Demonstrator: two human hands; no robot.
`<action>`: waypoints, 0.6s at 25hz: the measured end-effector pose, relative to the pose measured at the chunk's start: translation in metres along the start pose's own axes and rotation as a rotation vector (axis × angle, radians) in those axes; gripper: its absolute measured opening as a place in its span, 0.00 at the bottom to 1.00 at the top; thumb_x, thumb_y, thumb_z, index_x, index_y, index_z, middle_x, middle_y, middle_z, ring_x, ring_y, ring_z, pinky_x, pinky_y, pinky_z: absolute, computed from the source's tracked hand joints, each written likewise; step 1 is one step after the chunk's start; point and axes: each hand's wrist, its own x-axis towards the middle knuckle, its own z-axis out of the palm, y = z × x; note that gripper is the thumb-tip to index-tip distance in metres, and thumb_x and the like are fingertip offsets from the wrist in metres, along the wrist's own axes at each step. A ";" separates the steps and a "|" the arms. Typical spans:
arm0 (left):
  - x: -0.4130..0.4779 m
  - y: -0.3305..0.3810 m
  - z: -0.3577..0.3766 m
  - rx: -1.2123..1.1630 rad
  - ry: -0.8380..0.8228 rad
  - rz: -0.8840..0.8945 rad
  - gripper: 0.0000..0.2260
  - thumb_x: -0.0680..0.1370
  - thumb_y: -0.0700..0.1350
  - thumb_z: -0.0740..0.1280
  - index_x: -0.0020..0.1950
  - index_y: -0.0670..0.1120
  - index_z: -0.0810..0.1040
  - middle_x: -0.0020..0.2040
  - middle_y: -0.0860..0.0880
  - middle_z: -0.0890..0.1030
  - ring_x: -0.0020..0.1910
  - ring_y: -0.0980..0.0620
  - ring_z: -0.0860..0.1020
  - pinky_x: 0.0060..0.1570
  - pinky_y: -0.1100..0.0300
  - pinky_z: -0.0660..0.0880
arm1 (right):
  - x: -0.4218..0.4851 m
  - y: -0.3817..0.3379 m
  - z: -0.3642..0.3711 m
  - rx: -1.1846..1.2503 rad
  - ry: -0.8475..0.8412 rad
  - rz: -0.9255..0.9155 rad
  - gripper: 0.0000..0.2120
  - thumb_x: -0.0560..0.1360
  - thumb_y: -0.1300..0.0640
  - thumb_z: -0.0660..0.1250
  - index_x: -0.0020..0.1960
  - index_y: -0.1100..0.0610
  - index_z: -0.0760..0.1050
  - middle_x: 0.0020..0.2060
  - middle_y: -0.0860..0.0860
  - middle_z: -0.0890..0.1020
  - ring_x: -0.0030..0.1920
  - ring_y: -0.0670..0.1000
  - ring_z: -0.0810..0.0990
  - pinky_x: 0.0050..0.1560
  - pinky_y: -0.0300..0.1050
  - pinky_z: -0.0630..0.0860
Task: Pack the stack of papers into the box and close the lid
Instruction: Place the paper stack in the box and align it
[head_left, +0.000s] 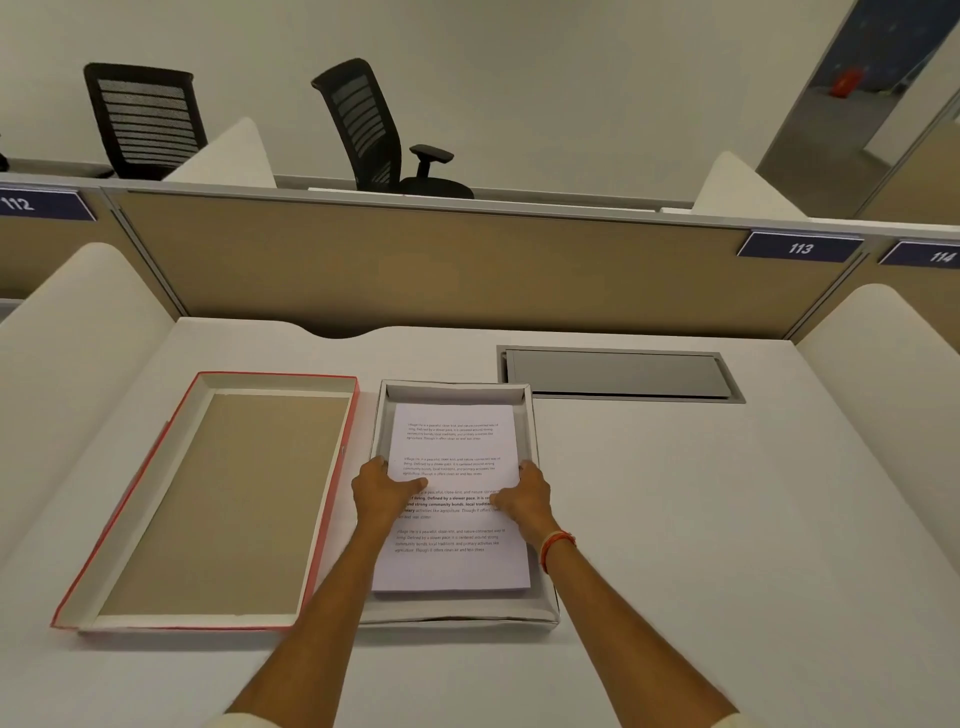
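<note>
A stack of white printed papers (452, 447) sits inside the open white box (453, 389) at the middle of the desk. My left hand (382, 493) grips the stack's left edge, thumb on top. My right hand (524, 499) grips the right edge the same way, with an orange thread band on that wrist. The stack's near end looks slightly raised above the box floor. The box lid (218, 499), red-edged with a brown inside, lies upside down on the desk to the left of the box, almost touching it.
A grey cable hatch (618, 374) is set into the desk behind and right of the box. White side dividers (78, 322) and a tan back panel (467, 260) enclose the desk. Two black office chairs (374, 130) stand beyond the panel.
</note>
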 end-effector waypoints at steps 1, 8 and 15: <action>0.000 -0.001 0.001 -0.009 0.005 -0.004 0.25 0.67 0.44 0.80 0.58 0.37 0.76 0.60 0.39 0.82 0.55 0.39 0.82 0.55 0.47 0.79 | 0.000 0.000 0.000 0.003 -0.003 0.001 0.22 0.70 0.68 0.72 0.60 0.61 0.68 0.58 0.58 0.78 0.49 0.51 0.76 0.44 0.39 0.76; -0.003 0.001 -0.001 0.042 -0.041 -0.014 0.25 0.68 0.46 0.80 0.59 0.37 0.75 0.61 0.39 0.81 0.56 0.39 0.82 0.55 0.47 0.80 | -0.001 0.001 0.000 -0.032 -0.009 -0.017 0.24 0.70 0.67 0.73 0.62 0.61 0.67 0.59 0.58 0.77 0.54 0.55 0.78 0.52 0.44 0.77; -0.047 0.038 -0.020 -0.104 -0.156 -0.009 0.28 0.71 0.49 0.77 0.67 0.39 0.74 0.65 0.41 0.80 0.59 0.42 0.81 0.58 0.53 0.77 | 0.011 -0.020 -0.009 -0.142 0.023 -0.148 0.20 0.73 0.62 0.71 0.62 0.61 0.68 0.59 0.58 0.78 0.50 0.52 0.78 0.43 0.36 0.76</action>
